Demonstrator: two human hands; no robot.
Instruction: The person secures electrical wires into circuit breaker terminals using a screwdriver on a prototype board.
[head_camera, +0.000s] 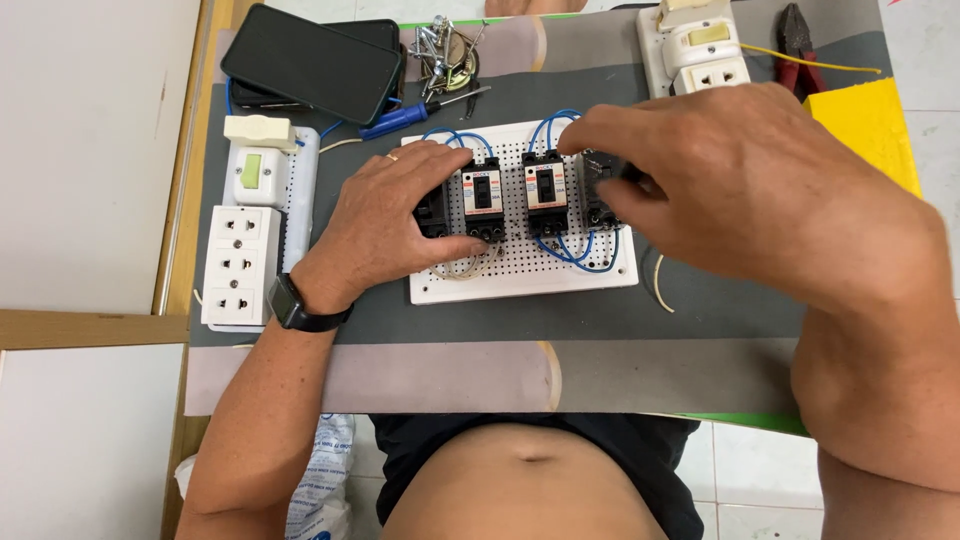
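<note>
Left hand (400, 215) lies flat, thumb and fingers clamped round leftmost circuit breaker (433, 211). Right hand (740, 180) pinches rightmost circuit breaker (600, 190) at its sides. Both sit on white perforated mounting board (520, 275), mid-mat: rigid plastic, light. Breakers: hard moulded blocks, likely sturdy; grip flanks, not toggles. Blue wires (575, 255): thin, springy loops.

phone (310, 58) | screwdriver (420, 112) | pliers (798, 48) | socket strip (241, 264) | yellow block (868, 122)
</note>
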